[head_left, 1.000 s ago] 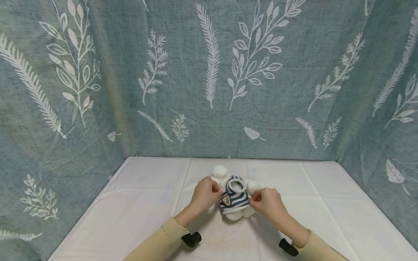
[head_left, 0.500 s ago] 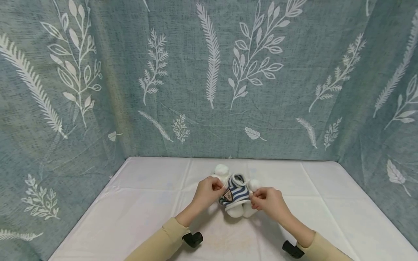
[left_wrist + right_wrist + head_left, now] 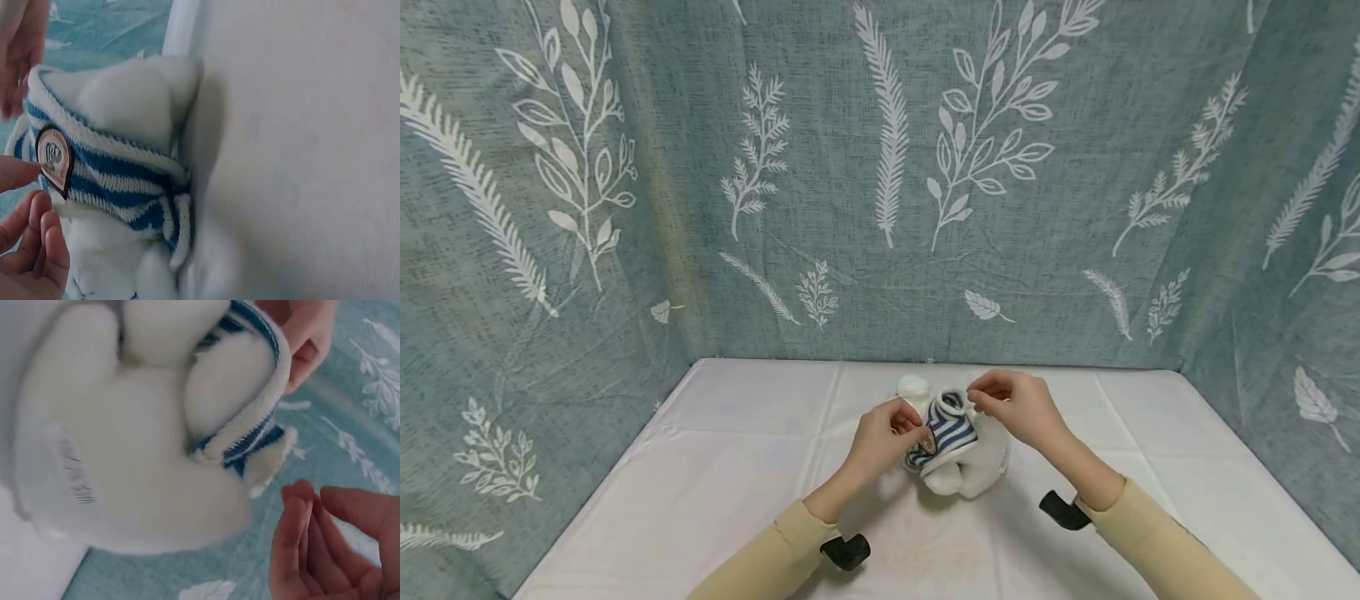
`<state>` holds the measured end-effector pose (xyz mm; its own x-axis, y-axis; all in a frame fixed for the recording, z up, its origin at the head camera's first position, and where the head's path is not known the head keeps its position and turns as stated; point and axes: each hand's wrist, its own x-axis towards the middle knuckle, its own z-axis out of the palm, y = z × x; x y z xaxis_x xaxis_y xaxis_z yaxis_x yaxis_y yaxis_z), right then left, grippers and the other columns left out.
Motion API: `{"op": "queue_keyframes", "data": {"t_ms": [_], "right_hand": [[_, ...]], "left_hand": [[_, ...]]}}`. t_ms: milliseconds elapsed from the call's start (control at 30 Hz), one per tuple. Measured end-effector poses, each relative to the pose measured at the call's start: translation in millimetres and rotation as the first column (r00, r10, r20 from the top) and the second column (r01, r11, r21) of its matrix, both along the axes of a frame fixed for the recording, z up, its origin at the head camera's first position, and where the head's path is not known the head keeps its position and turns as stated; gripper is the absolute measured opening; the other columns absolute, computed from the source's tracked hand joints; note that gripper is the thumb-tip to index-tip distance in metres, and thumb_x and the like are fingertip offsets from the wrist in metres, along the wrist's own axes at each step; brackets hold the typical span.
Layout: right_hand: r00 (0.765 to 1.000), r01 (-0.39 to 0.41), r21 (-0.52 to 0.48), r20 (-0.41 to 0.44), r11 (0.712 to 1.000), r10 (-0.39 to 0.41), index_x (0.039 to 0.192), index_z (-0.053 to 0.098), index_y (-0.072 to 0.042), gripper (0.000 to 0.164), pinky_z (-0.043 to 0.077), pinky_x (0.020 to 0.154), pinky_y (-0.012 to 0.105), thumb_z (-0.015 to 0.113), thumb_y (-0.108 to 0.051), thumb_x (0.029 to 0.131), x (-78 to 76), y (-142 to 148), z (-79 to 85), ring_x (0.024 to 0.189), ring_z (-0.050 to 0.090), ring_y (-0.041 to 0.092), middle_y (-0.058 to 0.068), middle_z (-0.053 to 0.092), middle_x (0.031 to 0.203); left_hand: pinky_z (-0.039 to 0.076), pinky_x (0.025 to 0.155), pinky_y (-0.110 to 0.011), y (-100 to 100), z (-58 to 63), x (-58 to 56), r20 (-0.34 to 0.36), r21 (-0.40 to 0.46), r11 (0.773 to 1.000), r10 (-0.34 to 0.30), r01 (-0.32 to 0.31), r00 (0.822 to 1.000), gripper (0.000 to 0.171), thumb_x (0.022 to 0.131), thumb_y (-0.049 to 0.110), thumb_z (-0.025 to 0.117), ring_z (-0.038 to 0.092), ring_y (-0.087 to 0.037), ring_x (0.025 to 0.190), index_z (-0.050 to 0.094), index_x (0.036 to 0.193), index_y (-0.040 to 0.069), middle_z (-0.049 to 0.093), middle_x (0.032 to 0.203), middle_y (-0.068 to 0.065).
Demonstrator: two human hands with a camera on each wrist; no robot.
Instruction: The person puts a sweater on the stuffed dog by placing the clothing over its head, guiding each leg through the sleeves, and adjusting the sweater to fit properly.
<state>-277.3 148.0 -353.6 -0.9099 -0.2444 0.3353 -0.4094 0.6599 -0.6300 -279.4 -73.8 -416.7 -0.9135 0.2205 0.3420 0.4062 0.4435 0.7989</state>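
A white plush toy (image 3: 987,461) lies on the table, partly covered by a blue-and-white striped knit sweater (image 3: 953,432). My left hand (image 3: 882,433) is at the sweater's left side. In the left wrist view its thumb tip meets the edge of a stitched badge (image 3: 55,159), with a gap between thumb and bent fingers. Beyond the neck opening my right hand (image 3: 1021,407) hovers, thumb near its fingertips. The right wrist view shows nothing between those fingertips, apart from the sweater's trim (image 3: 272,465). Small printing (image 3: 75,469) marks the plush body there.
A white cloth (image 3: 760,467) covers the table. Blue-green curtains (image 3: 820,183) with white leaf prints stand behind it and on both sides. A black strap device (image 3: 846,552) sits at my left wrist, and another black device (image 3: 1063,510) at my right.
My right hand has left the toy's right side and moved up and away, toward the neck opening. More of the white body shows there. My left hand has shifted slightly right.
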Motion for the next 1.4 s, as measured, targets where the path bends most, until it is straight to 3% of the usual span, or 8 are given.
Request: {"op": "queue_keyframes", "data": {"t_ms": [167,400,600,833,1100,1233,1400], "right_hand": [[0.995,-0.076,0.073,0.073,0.994,0.070,0.095,0.074,-0.011,0.015,0.052,0.066,0.028,0.065,-0.022,0.090,-12.4,-13,3.8,0.070,0.065,0.007,-0.002,0.071,0.078],[0.978,-0.077,0.161,0.206,0.984,0.043,0.085,0.073,-0.007,0.014,0.050,0.058,0.025,0.065,-0.016,0.089,-18.0,-13,5.6,0.058,0.062,0.007,0.000,0.069,0.067],[0.954,-0.138,0.245,0.292,0.960,0.063,0.074,0.073,-0.008,0.014,0.052,0.055,0.023,0.066,-0.012,0.086,-21.2,-14,7.9,0.053,0.062,0.008,-0.002,0.065,0.059],[0.960,-0.162,0.373,0.274,0.914,0.058,0.065,0.071,-0.012,0.015,0.049,0.051,0.020,0.065,-0.005,0.077,-20.8,-20,8.8,0.047,0.060,0.005,-0.004,0.063,0.052],[0.969,-0.163,0.484,0.242,0.860,0.047,0.057,0.065,-0.012,0.023,0.041,0.050,0.019,0.064,-0.005,0.079,-17.9,-23,10.1,0.046,0.054,0.006,-0.005,0.057,0.049],[0.953,-0.170,0.468,0.301,0.867,0.025,0.062,0.068,-0.012,0.019,0.045,0.051,0.019,0.065,-0.005,0.079,-21.2,-23,9.2,0.047,0.059,0.006,-0.003,0.061,0.053],[0.936,-0.202,0.461,0.349,0.864,0.033,0.068,0.071,-0.010,0.014,0.047,0.051,0.019,0.065,-0.008,0.081,-24.1,-24,5.1,0.047,0.059,0.006,-0.002,0.063,0.056]], "left_hand": [[0.048,0.063,-0.021,3,1.0,4.5,0.014,0.025,0.998,-0.066,0.065,0.998,0.010,0.084,0.018,0.071,0.060,-0.011,0.070,0.067,0.087,0.009,0.068,0.079,-0.004],[0.049,0.064,-0.021,5,1.1,6.9,0.027,0.034,0.995,-0.097,0.096,0.995,0.010,0.085,0.018,0.071,0.061,-0.012,0.071,0.067,0.089,0.010,0.069,0.082,-0.004],[0.049,0.063,-0.022,8,0.9,8.8,0.063,0.003,0.993,-0.115,0.115,0.991,0.011,0.086,0.023,0.070,0.061,-0.007,0.069,0.069,0.089,0.013,0.070,0.081,-0.001],[0.050,0.063,-0.021,10,-2.0,8.4,0.090,0.008,0.992,-0.122,0.122,0.988,0.012,0.085,0.023,0.071,0.062,-0.005,0.068,0.071,0.089,0.012,0.071,0.081,-0.001],[0.051,0.062,-0.021,11,-2.0,8.2,0.098,0.042,0.990,-0.138,0.135,0.985,0.021,0.083,0.023,0.073,0.065,-0.011,0.073,0.072,0.096,0.006,0.071,0.085,-0.005],[0.051,0.061,-0.020,12,-4.1,8.7,0.072,0.038,0.988,-0.153,0.151,0.986,0.022,0.083,0.022,0.073,0.064,-0.008,0.071,0.071,0.095,0.004,0.071,0.083,-0.003],[0.051,0.062,-0.021,14,-4.2,9.7,0.097,0.028,0.990,-0.140,0.138,0.985,0.021,0.081,0.022,0.074,0.063,-0.006,0.071,0.072,0.094,0.006,0.070,0.081,0.001]]}}
